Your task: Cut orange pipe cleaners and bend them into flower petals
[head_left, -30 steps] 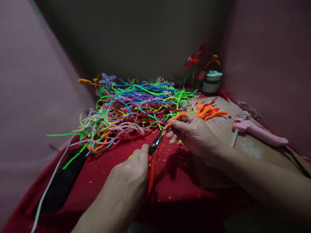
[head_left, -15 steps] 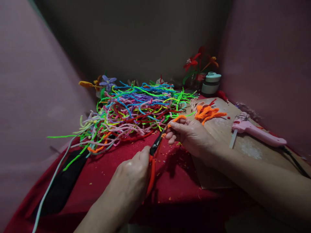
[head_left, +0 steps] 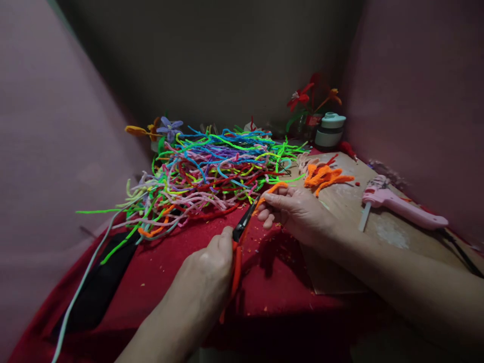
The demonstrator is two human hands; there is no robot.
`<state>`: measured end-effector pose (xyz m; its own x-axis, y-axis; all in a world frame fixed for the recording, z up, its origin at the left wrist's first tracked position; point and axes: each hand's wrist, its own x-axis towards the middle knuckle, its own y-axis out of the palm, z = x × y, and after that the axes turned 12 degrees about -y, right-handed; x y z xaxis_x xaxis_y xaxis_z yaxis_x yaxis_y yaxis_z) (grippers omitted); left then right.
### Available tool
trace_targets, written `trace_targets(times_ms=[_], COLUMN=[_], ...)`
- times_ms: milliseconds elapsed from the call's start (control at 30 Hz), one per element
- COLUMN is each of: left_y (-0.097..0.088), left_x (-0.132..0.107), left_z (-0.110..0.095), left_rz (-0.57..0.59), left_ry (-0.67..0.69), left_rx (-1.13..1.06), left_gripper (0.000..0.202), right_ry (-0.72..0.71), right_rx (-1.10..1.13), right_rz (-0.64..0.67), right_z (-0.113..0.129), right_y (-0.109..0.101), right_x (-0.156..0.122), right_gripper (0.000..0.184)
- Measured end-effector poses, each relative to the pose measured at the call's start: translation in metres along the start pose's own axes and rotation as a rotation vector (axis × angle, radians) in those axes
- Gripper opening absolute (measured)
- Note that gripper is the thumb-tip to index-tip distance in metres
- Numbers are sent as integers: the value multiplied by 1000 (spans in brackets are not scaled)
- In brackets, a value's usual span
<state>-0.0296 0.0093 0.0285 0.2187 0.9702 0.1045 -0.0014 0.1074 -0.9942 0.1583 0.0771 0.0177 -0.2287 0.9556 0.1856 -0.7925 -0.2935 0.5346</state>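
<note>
The scissors are gripped at the handles by the left hand. Beside the scissors' tips, the orange stem is pinched by the nearer right hand, its length slanted rightward from the blades; contact cannot be told.

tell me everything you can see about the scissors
The scissors have dark, metal-looking blades and a red-orange handle, perhaps plastic, partly hidden by the left hand gripping it. They are held over the red cloth, slanting forward and to the right, tips beside the fuzzy orange strip in the right hand. Whether the blades touch it, or how far they are open, is unclear.
</note>
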Motion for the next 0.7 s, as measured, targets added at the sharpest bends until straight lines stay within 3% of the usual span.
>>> trace_targets(times_ms=[200,300,400,467,567,633,700], left_y=[-3,1,6,7,0,-8,-14], left_x=[16,31,44,51,55,56,55], left_z=[11,22,35,41,36,23,3], left_rz=[55,104,121,98,3,-28,120], left_ry=[-109,-139,-65,-10,-6,-55,-111], left_rx=[42,122,131,69,-160,-448,-862], left_gripper=[39,35,35,34,27,23,26], right_ry=[-41,-145,-237,-272,-222,-188,-198], right_rx=[-43,-189,-279,-248,-173,-157,-175], right_rz=[-85,-47,36,-8,-82,-78,-52], right_z=[7,16,20,19,14,11,8], right_y=[-6,-4,-1,-1,-3,-4,-3], right_x=[4,2,0,2,4,4,2], right_gripper=[12,9,9,10,11,12,14])
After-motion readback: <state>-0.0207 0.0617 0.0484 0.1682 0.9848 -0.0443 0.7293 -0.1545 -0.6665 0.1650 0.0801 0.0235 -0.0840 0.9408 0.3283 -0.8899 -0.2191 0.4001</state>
